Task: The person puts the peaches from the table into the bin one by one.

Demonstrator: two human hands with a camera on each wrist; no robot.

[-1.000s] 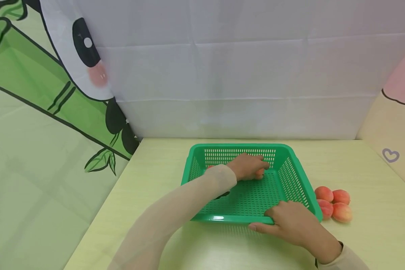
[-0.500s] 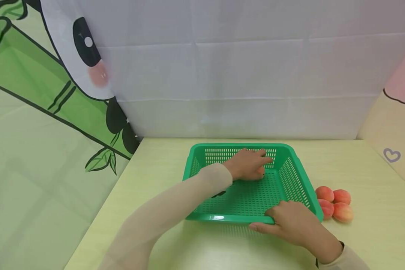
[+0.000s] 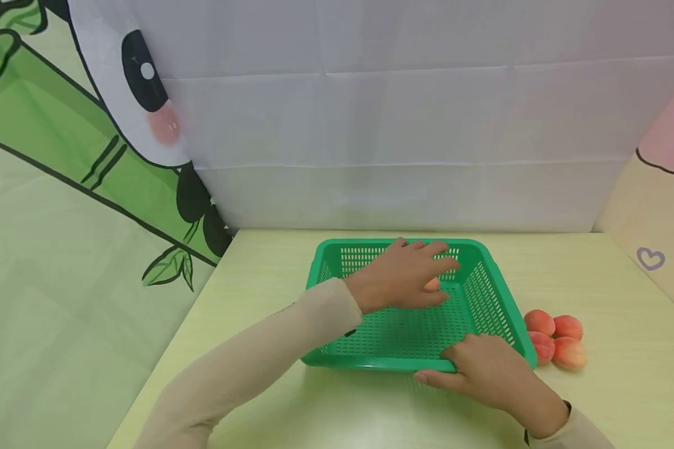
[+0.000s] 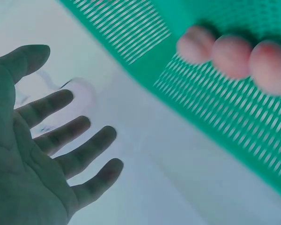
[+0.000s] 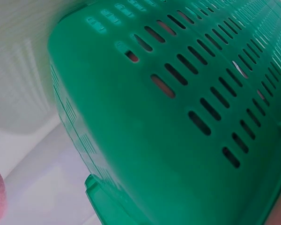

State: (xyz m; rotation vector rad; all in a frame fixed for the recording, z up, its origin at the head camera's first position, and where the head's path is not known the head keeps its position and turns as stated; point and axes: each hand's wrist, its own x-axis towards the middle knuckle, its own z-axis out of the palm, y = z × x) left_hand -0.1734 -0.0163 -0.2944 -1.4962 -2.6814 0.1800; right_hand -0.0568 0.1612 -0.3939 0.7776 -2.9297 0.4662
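The green plastic basket [image 3: 415, 333] is gripped at its near rim [image 3: 371, 363] by the right hand [image 3: 490, 375], presumably for steadiness. The left hand [image 3: 404, 274] is spread wide, nothing held, near three peaches [image 4: 232, 56] lined inside along the far wall [image 4: 215, 96]; four peaches [image 3: 566, 353] are clustered outside on the desk [image 3: 269, 293], perhaps for easy reach.

Looks like smooth, glossy plastic in the basket [image 3: 382, 364], perforated throughout. Reads as matt, creased cloth in the backdrop [image 3: 404, 125], dull fabric in the sleeves [image 3: 269, 349], wood-like grain with a soft sheen on the table [image 3: 359, 411], matt skin on the fruit [image 3: 568, 353].
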